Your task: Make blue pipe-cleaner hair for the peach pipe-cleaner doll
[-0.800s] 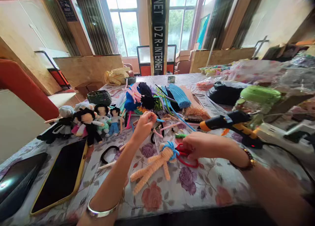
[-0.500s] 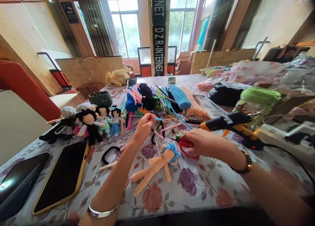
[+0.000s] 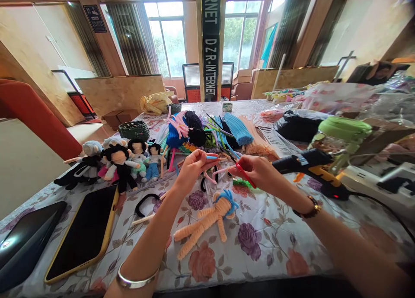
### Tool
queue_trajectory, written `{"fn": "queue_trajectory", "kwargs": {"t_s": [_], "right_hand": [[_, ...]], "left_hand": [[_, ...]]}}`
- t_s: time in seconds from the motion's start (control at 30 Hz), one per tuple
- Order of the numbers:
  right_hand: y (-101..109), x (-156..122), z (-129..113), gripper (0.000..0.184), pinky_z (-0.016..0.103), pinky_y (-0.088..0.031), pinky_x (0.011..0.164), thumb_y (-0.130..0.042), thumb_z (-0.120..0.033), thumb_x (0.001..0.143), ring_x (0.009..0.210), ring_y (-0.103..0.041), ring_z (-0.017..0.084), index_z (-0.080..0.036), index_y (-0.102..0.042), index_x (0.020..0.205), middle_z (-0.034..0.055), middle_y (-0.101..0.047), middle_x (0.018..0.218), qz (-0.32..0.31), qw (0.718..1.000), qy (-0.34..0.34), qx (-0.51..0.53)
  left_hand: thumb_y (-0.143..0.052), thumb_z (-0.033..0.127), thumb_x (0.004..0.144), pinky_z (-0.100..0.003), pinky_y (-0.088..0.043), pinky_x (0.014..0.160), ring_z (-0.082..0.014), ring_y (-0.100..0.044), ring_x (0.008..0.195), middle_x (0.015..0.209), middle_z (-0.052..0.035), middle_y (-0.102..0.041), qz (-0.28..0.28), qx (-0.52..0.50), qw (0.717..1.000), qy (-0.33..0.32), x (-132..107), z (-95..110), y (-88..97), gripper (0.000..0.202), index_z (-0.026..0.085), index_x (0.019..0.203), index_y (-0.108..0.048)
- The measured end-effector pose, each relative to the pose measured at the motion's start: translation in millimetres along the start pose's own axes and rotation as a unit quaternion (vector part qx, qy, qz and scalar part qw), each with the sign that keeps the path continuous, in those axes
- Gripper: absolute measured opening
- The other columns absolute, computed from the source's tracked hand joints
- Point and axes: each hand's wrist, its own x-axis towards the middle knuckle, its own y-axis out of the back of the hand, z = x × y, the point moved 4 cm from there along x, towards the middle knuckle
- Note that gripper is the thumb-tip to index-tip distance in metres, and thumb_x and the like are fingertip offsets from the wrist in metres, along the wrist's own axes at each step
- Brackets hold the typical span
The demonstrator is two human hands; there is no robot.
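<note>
My left hand pinches a short blue pipe cleaner above the table. From the right, my right hand grips red-handled scissors. Their dark blades point up and left, close to the blue piece; I cannot tell whether they touch it. Below both hands lies a peach pipe-cleaner doll with blue hair, on its back with its legs towards the lower left. Beside the right hand a small green object rests on the cloth.
Finished dolls sit at the left behind a yellow-cased phone and a dark tablet-like device. Pipe-cleaner bundles lie at the back. On the right are a hot glue gun with its cord and a green-topped jar.
My right hand has raised and turned the scissors, bringing the blades towards the blue piece. The small green object now shows on the cloth. My left hand has barely moved.
</note>
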Motion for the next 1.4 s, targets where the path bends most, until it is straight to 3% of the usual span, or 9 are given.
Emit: {"fn": "queue_trajectory", "kwargs": {"t_s": [0.2, 0.37, 0.53, 0.83, 1.13, 1.4], "right_hand": [[-20, 6, 12, 0.037, 0.023, -0.033, 0.051, -0.069, -0.051, 0.067, 0.055, -0.041, 0.009, -0.018, -0.053, 0.073, -0.0039, -0.047, 0.061, -0.076, 0.973, 0.014, 0.216], [-22, 0, 5, 0.042, 0.022, -0.029, 0.047, -0.075, -0.052, 0.06, 0.051, -0.039, 0.008, -0.018, -0.051, 0.066, -0.0055, -0.045, 0.057, -0.061, 0.962, -0.012, 0.268], [-25, -3, 8, 0.043, 0.022, -0.028, 0.044, -0.073, -0.053, 0.062, 0.046, -0.038, 0.007, -0.018, -0.049, 0.066, -0.007, -0.043, 0.052, -0.071, 0.949, -0.039, 0.304], [-25, -3, 6, 0.043, 0.021, -0.03, 0.044, -0.075, -0.05, 0.06, 0.044, -0.04, 0.006, -0.018, -0.047, 0.064, -0.0081, -0.044, 0.05, -0.078, 0.939, -0.031, 0.334], [-21, -2, 8, 0.048, 0.021, -0.032, 0.043, -0.077, -0.053, 0.055, 0.046, -0.044, 0.006, -0.018, -0.046, 0.067, -0.0071, -0.046, 0.054, -0.116, 0.941, -0.048, 0.313], [-22, -2, 9, 0.045, 0.02, -0.027, 0.042, -0.076, -0.051, 0.058, 0.044, -0.038, 0.005, -0.018, -0.046, 0.062, -0.0082, -0.043, 0.049, -0.082, 0.955, -0.028, 0.283]], "left_hand": [[-0.049, 0.015, 0.087, -0.041, -0.048, 0.093, -0.0199, -0.069, 0.087, 0.087, -0.0081, -0.072, -0.023, -0.032, 0.999, 0.006, -1, -1, -5.5, 0.015, 0.015, 0.073, -0.046], [-0.049, 0.012, 0.086, -0.043, -0.049, 0.093, -0.0192, -0.071, 0.081, 0.077, -0.0053, -0.071, -0.007, -0.042, 0.999, 0.001, -1, 0, -6.5, 0.013, 0.015, 0.073, -0.045], [-0.054, 0.013, 0.083, -0.042, -0.049, 0.093, -0.018, -0.07, 0.079, 0.078, -0.0051, -0.071, -0.019, -0.046, 0.999, -0.002, -4, 3, -10.1, 0.013, 0.015, 0.073, -0.046], [-0.063, 0.023, 0.078, -0.039, -0.051, 0.09, -0.0197, -0.07, 0.083, 0.08, -0.0024, -0.069, -0.034, -0.028, 0.999, 0.003, -4, 1, -9.0, 0.018, 0.016, 0.073, -0.046], [-0.062, 0.023, 0.08, -0.04, -0.05, 0.091, -0.0203, -0.071, 0.082, 0.082, -0.0053, -0.071, -0.028, -0.021, 0.999, 0.017, -5, -1, -9.2, 0.02, 0.016, 0.073, -0.045], [-0.062, 0.024, 0.08, -0.036, -0.052, 0.086, -0.0197, -0.071, 0.078, 0.078, -0.0038, -0.071, -0.025, -0.008, 0.999, 0.018, -5, 1, -10.1, 0.02, 0.017, 0.074, -0.044]]}}
